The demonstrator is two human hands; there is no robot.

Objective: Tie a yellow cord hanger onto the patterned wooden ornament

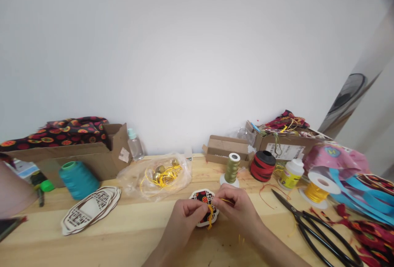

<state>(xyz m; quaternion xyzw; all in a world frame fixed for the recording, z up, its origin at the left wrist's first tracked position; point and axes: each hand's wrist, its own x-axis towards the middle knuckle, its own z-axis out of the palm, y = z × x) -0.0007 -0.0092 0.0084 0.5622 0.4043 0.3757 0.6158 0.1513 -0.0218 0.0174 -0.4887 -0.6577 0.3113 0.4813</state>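
A small lattice-edged ornament point(200, 195), backed with dark red-patterned fabric, lies on the table below my hands. Yellow cord point(210, 219) hangs in a short strand across its front. My left hand point(186, 219) is closed, thumb and forefinger pinching the cord at the ornament's middle. My right hand point(240, 211) is closed too, just to the right, with its fingertips on another length of the same cord. The fingers partly cover the ornament, so any knot there is hidden.
Black scissors point(300, 215) lie to the right. Behind stand an olive thread spool point(232, 168), red-black ribbon roll point(262, 166), glue bottle point(291, 173) and yellow cord spool point(316, 191). Leftward are a bag of bells point(166, 174), stacked cut-out frames point(90, 209) and a teal thread cone point(78, 179).
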